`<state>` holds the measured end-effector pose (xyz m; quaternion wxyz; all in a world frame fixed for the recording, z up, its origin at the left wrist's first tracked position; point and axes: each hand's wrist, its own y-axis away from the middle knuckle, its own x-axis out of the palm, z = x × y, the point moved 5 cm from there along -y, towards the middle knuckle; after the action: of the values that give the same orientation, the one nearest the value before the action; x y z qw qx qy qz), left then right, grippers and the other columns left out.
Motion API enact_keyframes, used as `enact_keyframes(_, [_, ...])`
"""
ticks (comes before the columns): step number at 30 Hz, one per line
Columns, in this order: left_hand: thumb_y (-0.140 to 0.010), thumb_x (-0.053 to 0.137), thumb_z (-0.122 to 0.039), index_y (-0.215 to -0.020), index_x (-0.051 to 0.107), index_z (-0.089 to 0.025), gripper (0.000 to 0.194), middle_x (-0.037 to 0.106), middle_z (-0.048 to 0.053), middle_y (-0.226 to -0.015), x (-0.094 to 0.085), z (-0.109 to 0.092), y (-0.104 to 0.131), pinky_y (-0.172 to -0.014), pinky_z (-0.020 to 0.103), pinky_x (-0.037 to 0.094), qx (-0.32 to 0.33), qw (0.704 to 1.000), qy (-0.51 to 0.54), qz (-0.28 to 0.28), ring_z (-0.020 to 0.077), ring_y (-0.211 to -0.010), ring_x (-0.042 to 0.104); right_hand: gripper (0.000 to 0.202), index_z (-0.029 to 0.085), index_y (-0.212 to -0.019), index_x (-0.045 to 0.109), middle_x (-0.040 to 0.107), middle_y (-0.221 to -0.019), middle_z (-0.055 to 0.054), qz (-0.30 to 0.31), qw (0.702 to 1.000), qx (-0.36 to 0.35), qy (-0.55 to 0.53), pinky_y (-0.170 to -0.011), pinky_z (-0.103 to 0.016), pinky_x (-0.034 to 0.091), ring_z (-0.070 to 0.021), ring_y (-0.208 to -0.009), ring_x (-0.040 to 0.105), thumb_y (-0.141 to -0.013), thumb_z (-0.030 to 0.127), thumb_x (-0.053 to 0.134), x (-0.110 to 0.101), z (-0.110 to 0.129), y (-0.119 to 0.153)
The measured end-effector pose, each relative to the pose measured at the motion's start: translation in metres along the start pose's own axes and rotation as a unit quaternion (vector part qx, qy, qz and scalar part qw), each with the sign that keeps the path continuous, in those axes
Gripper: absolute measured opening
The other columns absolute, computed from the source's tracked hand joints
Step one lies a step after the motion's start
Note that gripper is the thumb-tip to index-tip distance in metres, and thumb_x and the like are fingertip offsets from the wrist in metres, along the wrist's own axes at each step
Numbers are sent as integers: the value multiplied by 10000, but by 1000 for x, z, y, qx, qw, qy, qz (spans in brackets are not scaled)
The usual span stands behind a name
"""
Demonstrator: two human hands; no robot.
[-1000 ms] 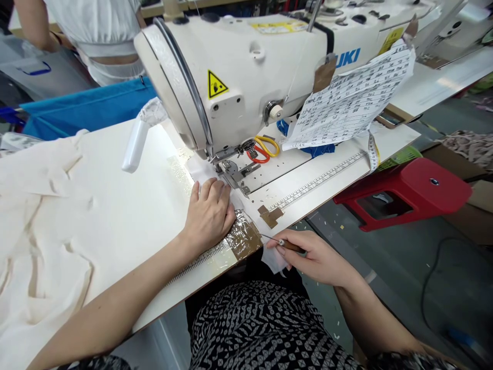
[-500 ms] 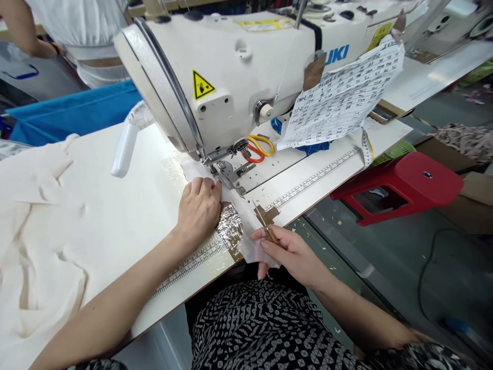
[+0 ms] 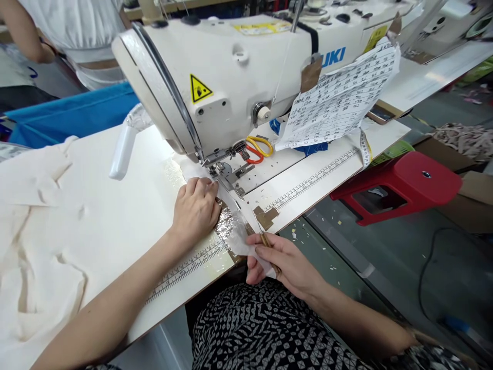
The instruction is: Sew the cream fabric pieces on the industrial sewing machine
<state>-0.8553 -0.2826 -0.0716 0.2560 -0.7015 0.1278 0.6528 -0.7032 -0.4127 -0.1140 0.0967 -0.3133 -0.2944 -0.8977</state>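
Note:
My left hand [image 3: 195,208] lies beside the needle area of a white sewing machine [image 3: 227,72], its fingers curled down on a strip of thin white fabric [image 3: 235,237]. The fingertips are partly hidden under the hand. The strip runs from the presser foot [image 3: 212,168] over the table edge toward my right hand [image 3: 275,257]. That hand is closed round an awl [image 3: 265,239] with a wooden handle, its thin metal point directed up and away from me. The fabric's near end hangs at the fingers of my right hand.
Orange and yellow-handled scissors [image 3: 260,149] lie behind the needle. A written paper sheet [image 3: 339,103] hangs on the machine. Cream fabric [image 3: 34,231] covers the table's left. A red stool [image 3: 408,180] stands right. Another person [image 3: 77,31] is at the back left.
My right hand has moved slightly down and left with the awl, its fingers now closer round the fabric end. My left hand has shifted slightly left.

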Motion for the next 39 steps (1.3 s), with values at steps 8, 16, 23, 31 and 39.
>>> enact_keyframes(8, [-944, 402, -191, -1217, 689, -140, 399, 626, 187, -1257, 5, 4, -4, -864, 487, 503, -1, 1000, 9, -22, 360, -1160, 500, 470, 173, -1087, 602, 691, -819, -8, -23, 976, -83, 198, -714, -282, 600, -143, -711, 725, -952, 620, 650, -21, -7, 18])
enact_keyframes(16, [-946, 412, -160, -1248, 704, -152, 420, 656, 174, -1245, 14, 18, -6, -872, 495, 511, 12, 997, 51, -60, 358, -1132, 533, 477, 176, -1069, 600, 682, -830, -15, -6, 964, -99, 246, -692, -260, 585, -127, -690, 703, -982, 645, 594, -20, 1, 15])
enact_keyframes(23, [-950, 418, -145, -1286, 674, -123, 423, 660, 188, -1320, 9, 20, -2, -1022, 531, 470, 38, 995, 34, -85, 368, -1282, 518, 506, 168, -1072, 587, 696, -845, -21, 14, 970, -93, 224, -717, -272, 593, -137, -702, 726, -958, 660, 621, -9, 0, 9])
enact_keyframes(31, [-934, 436, -144, -1272, 665, -118, 409, 662, 185, -1258, 6, 2, 5, -1040, 509, 445, 71, 993, 12, -96, 343, -1200, 551, 481, 172, -1069, 587, 693, -833, -17, 2, 968, -102, 231, -680, -261, 587, -128, -672, 719, -975, 644, 607, -15, 1, 8])
enact_keyframes(39, [-932, 429, -137, -1257, 650, -93, 396, 651, 194, -1275, 4, -10, 8, -1073, 510, 430, 85, 993, -13, -79, 342, -1214, 541, 452, 172, -1105, 588, 696, -875, -35, 11, 955, -117, 271, -640, -267, 575, -134, -643, 712, -1006, 613, 564, -9, 10, 2])
